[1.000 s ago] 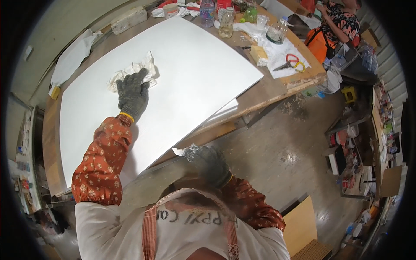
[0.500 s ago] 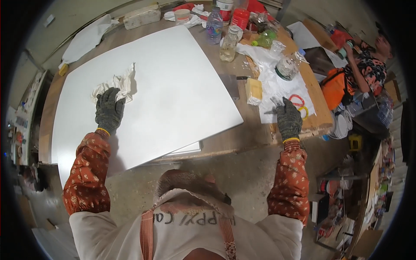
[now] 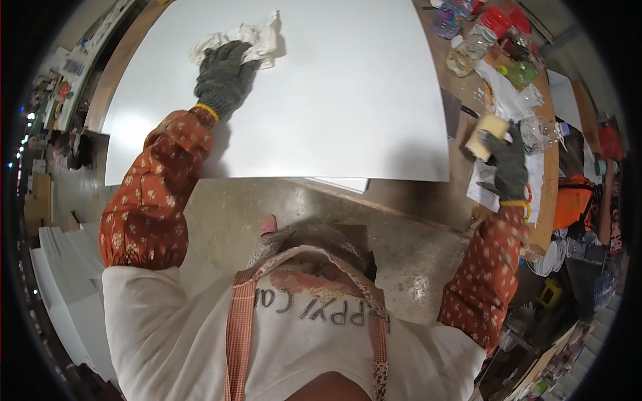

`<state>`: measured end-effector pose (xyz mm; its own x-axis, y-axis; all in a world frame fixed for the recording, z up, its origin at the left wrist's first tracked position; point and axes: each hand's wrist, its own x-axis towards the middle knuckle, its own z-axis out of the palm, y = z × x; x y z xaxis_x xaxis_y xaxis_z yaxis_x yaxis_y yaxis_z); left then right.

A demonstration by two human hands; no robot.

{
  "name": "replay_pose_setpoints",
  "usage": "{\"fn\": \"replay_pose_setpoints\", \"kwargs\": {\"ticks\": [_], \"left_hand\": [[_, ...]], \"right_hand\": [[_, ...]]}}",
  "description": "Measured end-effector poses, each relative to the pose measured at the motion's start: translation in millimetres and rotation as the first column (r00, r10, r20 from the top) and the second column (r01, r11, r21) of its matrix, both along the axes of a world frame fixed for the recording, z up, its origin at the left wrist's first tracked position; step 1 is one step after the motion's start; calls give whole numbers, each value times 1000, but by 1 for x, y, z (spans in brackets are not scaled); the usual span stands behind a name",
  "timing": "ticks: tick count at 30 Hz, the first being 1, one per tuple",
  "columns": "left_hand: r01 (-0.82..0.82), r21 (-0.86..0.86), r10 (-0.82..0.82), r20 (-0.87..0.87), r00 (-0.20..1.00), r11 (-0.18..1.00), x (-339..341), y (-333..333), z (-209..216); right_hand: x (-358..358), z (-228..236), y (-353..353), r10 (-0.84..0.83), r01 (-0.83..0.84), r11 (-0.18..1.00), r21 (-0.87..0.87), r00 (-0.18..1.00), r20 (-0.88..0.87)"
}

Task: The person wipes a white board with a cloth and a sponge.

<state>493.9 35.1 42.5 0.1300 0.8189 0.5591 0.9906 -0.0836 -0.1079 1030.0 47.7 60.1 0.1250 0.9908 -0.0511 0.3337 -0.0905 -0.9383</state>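
Observation:
A large white board (image 3: 341, 100) lies on the wooden table, its near edge sticking out past the table's edge. My left hand (image 3: 226, 75), in a dark grey knitted glove, presses on a crumpled white cloth (image 3: 266, 41) on the board's left part; its fingers lie over the cloth's near side. Off the board's right edge, my gloved right hand (image 3: 509, 160) holds a pale yellow sponge (image 3: 491, 127), its fingers wrapped partly round it and slightly blurred. Under this hand, white paper (image 3: 483, 184) covers part of the table.
Right of the board stand a clear jar (image 3: 469, 50), a plastic bottle (image 3: 449, 17), a green bottle (image 3: 520, 72) and a clear container (image 3: 537, 134). A dark flat blade (image 3: 452, 110) lies beside the board. At far right are an orange bag (image 3: 574, 200) and another person's arm (image 3: 607, 200).
My right hand has taken up the yellow sponge from the table. My left hand stays on the cloth. The view has shifted, and the board now appears turned, its near edge level.

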Motion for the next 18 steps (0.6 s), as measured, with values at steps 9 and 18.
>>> {"fn": "replay_pose_setpoints", "kwargs": {"ticks": [9,18], "left_hand": [[145,-50,-147,-27,989,988,6,-6,-7],[467,-133,-468,23,883,874,16,-26,-8]], "right_hand": [[-161,6,-153,-217,180,856,484,976,22],[-308,-42,-194,181,50,839,542,914,-364]]}}
